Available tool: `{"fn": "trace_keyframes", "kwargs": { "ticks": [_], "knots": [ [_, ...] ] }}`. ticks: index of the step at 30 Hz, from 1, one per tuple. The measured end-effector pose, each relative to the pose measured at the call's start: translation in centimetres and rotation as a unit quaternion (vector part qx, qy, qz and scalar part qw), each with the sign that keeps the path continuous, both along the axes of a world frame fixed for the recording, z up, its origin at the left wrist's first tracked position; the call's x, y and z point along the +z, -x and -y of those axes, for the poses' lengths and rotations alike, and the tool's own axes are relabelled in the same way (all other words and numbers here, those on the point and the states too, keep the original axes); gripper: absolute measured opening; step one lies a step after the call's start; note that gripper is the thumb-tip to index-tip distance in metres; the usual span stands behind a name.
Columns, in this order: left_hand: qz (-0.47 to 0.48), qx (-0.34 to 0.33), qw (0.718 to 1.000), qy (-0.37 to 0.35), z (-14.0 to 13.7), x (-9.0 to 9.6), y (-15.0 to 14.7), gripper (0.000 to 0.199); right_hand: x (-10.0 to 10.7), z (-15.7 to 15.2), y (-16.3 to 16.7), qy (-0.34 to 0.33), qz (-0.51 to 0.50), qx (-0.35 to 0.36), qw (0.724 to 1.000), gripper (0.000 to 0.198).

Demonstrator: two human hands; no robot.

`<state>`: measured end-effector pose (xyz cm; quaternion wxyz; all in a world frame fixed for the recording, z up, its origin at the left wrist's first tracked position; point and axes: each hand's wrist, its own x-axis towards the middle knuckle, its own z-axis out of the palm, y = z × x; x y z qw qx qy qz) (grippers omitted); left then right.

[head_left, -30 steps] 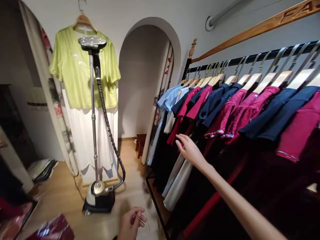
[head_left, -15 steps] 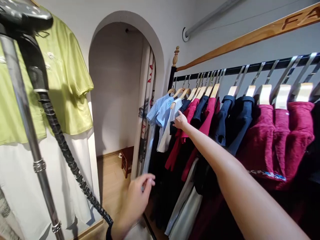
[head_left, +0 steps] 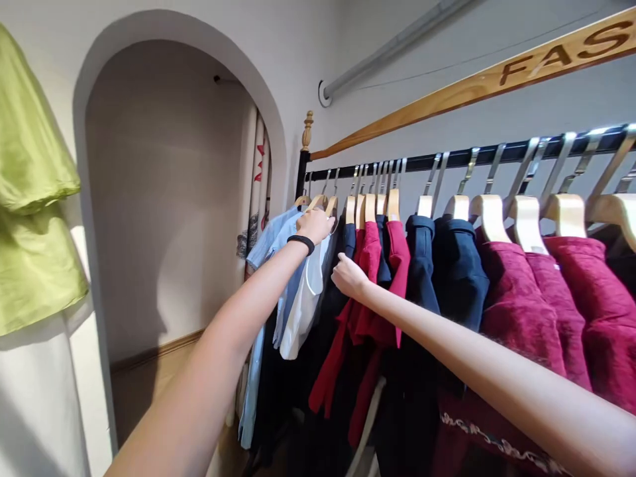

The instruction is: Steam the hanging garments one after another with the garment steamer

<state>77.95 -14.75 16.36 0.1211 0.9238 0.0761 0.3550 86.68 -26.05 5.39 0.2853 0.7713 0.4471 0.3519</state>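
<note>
My left hand [head_left: 317,225], with a black band on its wrist, is at the wooden hangers near the rail's far end. Its fingers curl at the shoulder of a white sleeveless top [head_left: 304,311]; what they grip is hidden. Just behind that top hang light blue shirts [head_left: 271,242]. To the right, my right hand [head_left: 349,275] is closed against the edge of a dark garment [head_left: 334,281], beside a red garment [head_left: 368,255]. Its fingertips are turned away, so I cannot see what is in them.
More clothes follow rightward along the black rail [head_left: 420,158], including navy garments [head_left: 460,271] and crimson velvet ones [head_left: 519,298]. Above runs a carved wooden board [head_left: 447,103]. An arched opening [head_left: 163,165] and a lime green blouse [head_left: 37,199] are on the left.
My left hand has risen from low in front of me to the hangers by the white top. The view has turned right, and the metal pole has left it.
</note>
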Motion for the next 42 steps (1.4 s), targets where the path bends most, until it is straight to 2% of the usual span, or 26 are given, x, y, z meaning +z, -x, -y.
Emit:
{"fn": "trace_keyframes", "kwargs": {
  "ticks": [3, 6, 10, 16, 19, 24, 29, 32, 33, 34, 35, 36, 37, 38, 39, 40, 41, 42],
  "knots": [
    [-0.043, 0.007, 0.999, 0.031, 0.3, 0.3, -4.2, 0.041, 0.0, 0.7, -0.5, 0.006, 0.004, 0.021, 1.000, 0.023],
    [-0.057, 0.007, 0.997, 0.057, -0.1, -0.2, -6.3, 0.037, 0.0, 0.8, -0.8, 0.016, 0.010, 0.033, 0.999, 0.026],
    [-0.031, -0.007, 0.998, 0.049, -0.8, -0.3, -6.9, 0.041, 0.0, 0.5, -1.0, 0.041, 0.024, 0.030, 0.998, 0.029],
    [0.008, -0.004, 1.000, 0.022, -2.0, 1.4, -5.6, 0.042, 0.2, 0.4, -1.1, 0.033, 0.021, 0.029, 0.999, 0.028],
    [0.013, 0.014, 1.000, 0.002, -2.3, 0.8, -3.7, 0.044, 0.4, 0.4, -0.9, 0.035, 0.011, 0.021, 0.999, 0.029],
    [0.004, 0.052, 0.998, -0.024, -3.2, -2.4, 1.7, 0.046, 1.1, 0.1, 0.0, 0.027, -0.027, 0.021, 0.999, 0.027],
    [-0.016, 0.072, 0.997, -0.012, -4.8, -4.2, 9.7, 0.045, 2.3, -1.1, 1.5, -0.056, -0.115, 0.004, 0.992, 0.021],
    [-0.026, 0.090, 0.996, -0.002, -5.1, -4.9, 15.9, 0.049, 4.2, -2.3, 3.4, -0.116, -0.122, 0.027, 0.985, 0.019],
    [-0.027, 0.102, 0.994, 0.000, -4.8, -5.2, 18.1, 0.049, 5.1, -2.7, 4.3, -0.160, -0.141, 0.042, 0.976, 0.023],
    [-0.027, 0.118, 0.993, 0.002, -4.3, -5.6, 20.4, 0.049, 6.0, -3.1, 5.3, -0.216, -0.188, 0.064, 0.956, 0.030],
    [-0.025, 0.136, 0.990, 0.004, -3.7, -6.0, 22.7, 0.049, 6.9, -3.6, 6.4, -0.269, -0.266, 0.096, 0.921, 0.038],
    [-0.021, 0.155, 0.988, 0.007, -2.8, -6.5, 24.9, 0.048, 7.8, -4.0, 7.7, -0.330, -0.372, 0.125, 0.859, 0.050],
    [-0.017, 0.172, 0.985, 0.011, -1.9, -6.9, 27.0, 0.048, 8.6, -4.6, 9.1, -0.333, -0.493, 0.169, 0.785, 0.062],
    [-0.013, 0.186, 0.982, 0.017, -0.8, -7.4, 28.9, 0.047, 9.2, -5.1, 10.7, -0.302, -0.590, 0.202, 0.721, 0.071],
    [-0.009, 0.197, 0.980, 0.025, 0.2, -7.8, 30.7, 0.046, 9.7, -5.6, 12.5, -0.266, -0.654, 0.207, 0.677, 0.079],
    [-0.003, 0.205, 0.978, 0.035, 1.3, -8.2, 32.3, 0.046, 9.9, -6.1, 14.6, -0.228, -0.692, 0.215, 0.651, 0.082],
    [0.006, 0.211, 0.976, 0.048, 2.4, -8.5, 33.8, 0.045, 10.0, -6.3, 16.8, -0.197, -0.708, 0.230, 0.637, 0.079],
    [0.015, 0.215, 0.974, 0.062, 3.5, -8.8, 35.1, 0.045, 9.9, -6.4, 19.1, -0.179, -0.709, 0.248, 0.636, 0.074]
  ]
}}
